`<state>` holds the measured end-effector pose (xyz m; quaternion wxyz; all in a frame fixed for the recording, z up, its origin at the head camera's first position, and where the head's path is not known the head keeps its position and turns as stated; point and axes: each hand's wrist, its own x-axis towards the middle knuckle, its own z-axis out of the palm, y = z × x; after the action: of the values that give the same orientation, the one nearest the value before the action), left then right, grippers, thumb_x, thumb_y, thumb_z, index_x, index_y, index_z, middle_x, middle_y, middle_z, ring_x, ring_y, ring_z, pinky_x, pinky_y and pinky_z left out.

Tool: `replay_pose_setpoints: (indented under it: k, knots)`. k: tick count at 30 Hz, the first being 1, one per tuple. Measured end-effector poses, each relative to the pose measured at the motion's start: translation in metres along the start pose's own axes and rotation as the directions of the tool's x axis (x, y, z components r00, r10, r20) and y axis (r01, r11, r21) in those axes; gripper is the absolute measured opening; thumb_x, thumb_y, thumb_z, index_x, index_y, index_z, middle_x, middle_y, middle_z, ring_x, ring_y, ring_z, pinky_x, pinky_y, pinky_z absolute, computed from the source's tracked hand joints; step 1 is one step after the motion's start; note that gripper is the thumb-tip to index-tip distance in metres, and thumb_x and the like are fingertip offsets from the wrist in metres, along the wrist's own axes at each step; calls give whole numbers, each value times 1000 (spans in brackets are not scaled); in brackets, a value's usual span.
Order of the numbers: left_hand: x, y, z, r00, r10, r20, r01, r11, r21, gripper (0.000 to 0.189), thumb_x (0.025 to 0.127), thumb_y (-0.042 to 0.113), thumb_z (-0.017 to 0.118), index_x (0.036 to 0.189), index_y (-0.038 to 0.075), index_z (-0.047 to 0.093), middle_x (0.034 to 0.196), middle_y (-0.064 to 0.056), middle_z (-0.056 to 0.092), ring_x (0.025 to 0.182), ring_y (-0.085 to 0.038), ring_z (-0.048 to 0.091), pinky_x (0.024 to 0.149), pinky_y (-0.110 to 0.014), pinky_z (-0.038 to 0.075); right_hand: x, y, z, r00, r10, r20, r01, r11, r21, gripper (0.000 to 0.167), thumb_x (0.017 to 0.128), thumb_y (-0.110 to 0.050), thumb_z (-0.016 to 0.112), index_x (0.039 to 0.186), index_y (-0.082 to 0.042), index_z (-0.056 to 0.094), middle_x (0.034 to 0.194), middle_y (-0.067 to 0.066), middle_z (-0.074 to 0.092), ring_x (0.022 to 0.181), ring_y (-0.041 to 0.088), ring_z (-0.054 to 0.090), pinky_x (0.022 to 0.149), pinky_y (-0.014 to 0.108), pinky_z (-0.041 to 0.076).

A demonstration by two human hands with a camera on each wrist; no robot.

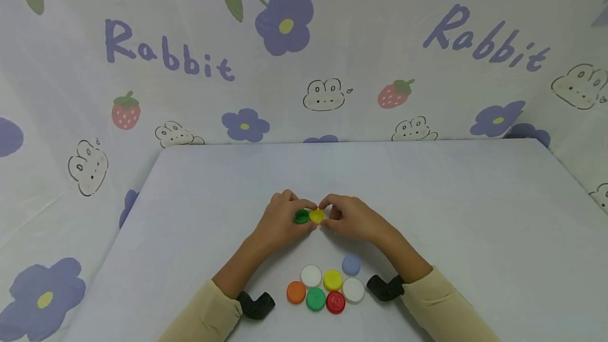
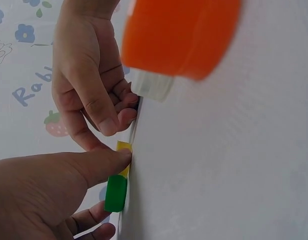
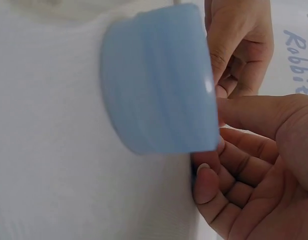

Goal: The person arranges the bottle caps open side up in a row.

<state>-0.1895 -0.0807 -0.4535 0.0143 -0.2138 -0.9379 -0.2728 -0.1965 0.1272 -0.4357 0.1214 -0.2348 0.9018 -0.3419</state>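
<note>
A green bottle cap (image 1: 301,217) and a yellow bottle cap (image 1: 316,216) sit side by side, hollow sides up, near the middle of the white table. My left hand (image 1: 283,220) curves around the green cap, its thumb and forefinger tips pinching the yellow one. In the left wrist view, the left thumb lies across the yellow cap (image 2: 125,146), with the green cap (image 2: 115,193) just below. From the other side, my right hand (image 1: 353,217) has its thumb and forefinger tips at the yellow cap's right edge. Both caps are hidden in the right wrist view.
Nearer the front lie several loose caps, among them orange (image 1: 296,292), red (image 1: 335,302), light blue (image 1: 351,264) and a second yellow cap (image 1: 333,280). Black curved pieces (image 1: 257,306) sit at both wrists. A printed cloth (image 1: 361,30) hangs behind the table.
</note>
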Motion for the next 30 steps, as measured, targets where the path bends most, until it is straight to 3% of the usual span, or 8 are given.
replay_pose_setpoints:
  k: [7, 14, 24, 30]
  knots:
    - [-2, 6, -3, 1000, -16, -16, 17, 999, 39, 43, 86, 30, 85, 125, 19, 73, 106, -7, 56, 101, -25, 49, 85, -43, 43, -6, 1, -6, 1000, 25, 17, -25, 1000, -5, 32, 93, -10, 73, 122, -2, 63, 78, -1, 62, 68, 14, 55, 64, 29, 49]
    - [-9, 23, -12, 998, 47, -43, -46, 999, 30, 39, 87, 30, 84, 123, 19, 73, 108, -5, 57, 106, -27, 50, 87, -45, 43, -19, -7, -19, 1000, 3, 29, -2, 999, -39, 28, 93, -11, 73, 119, -2, 66, 76, -3, 61, 66, 14, 55, 62, 30, 49]
    - [-20, 53, -16, 986, 123, 114, -130, 990, 59, 26, 91, 32, 79, 114, 18, 78, 106, -2, 65, 103, -21, 51, 86, -36, 46, -47, -15, -41, 986, -75, 146, 103, 976, -192, 19, 91, -8, 75, 110, -7, 70, 72, -8, 56, 67, 9, 52, 64, 27, 49]
    - [-26, 61, -9, 967, 181, 177, -193, 980, 52, 21, 91, 32, 79, 106, 17, 80, 96, 3, 65, 92, -14, 50, 80, -27, 45, -58, -28, -45, 973, 59, 222, -1, 968, -250, 16, 87, -4, 77, 101, -10, 71, 73, -5, 57, 69, 14, 53, 65, 32, 48]
